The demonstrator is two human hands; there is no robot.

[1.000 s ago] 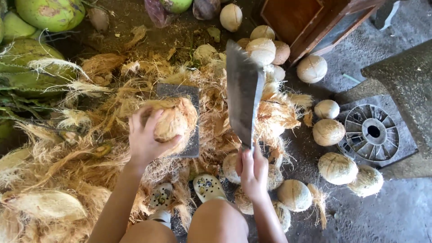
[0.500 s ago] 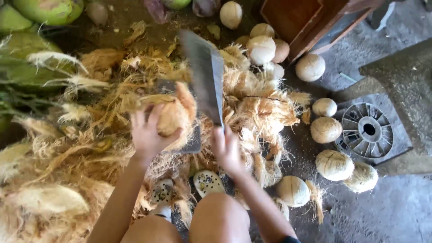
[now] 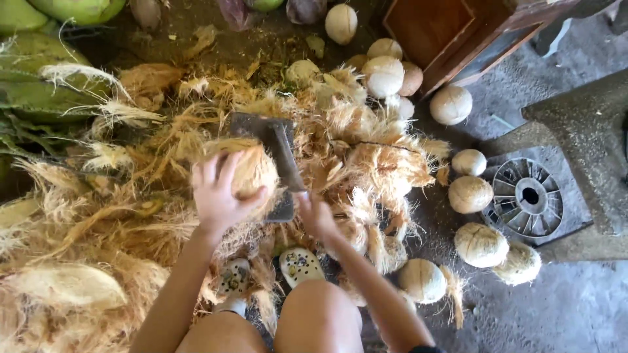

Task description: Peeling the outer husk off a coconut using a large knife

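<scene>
From the head camera I look straight down at a floor (image 3: 575,307) heaped with pale, stringy coconut husk (image 3: 98,222). My left hand (image 3: 219,196) is clenched over a half-husked coconut (image 3: 252,171), fingers spread across its top, pressing it down in the middle of the pile. My right hand (image 3: 318,214) grips the handle of a broad cleaver (image 3: 278,151) — the dark blade lies just beside the coconut on its right, edge against the fibre, its flat side turned up toward the camera. The two hands sit near each other, the coconut between them.

Below the hands I see my knees and two spotted sandals (image 3: 299,265) half buried in husk. To the right, on bare grey floor, several husked coconuts (image 3: 481,243) lie loose — rounded, cream-coloured, some trailing fibre. More of them (image 3: 383,75) cluster at the top of the pile, beside a reddish-brown wooden box (image 3: 451,33). A round metal grate (image 3: 528,196) with radial slots lies at the far right, next to a grey slab (image 3: 582,137). Green unhusked coconuts (image 3: 72,8) sit at the upper left, along with green leaves (image 3: 33,104) at the left edge.
</scene>
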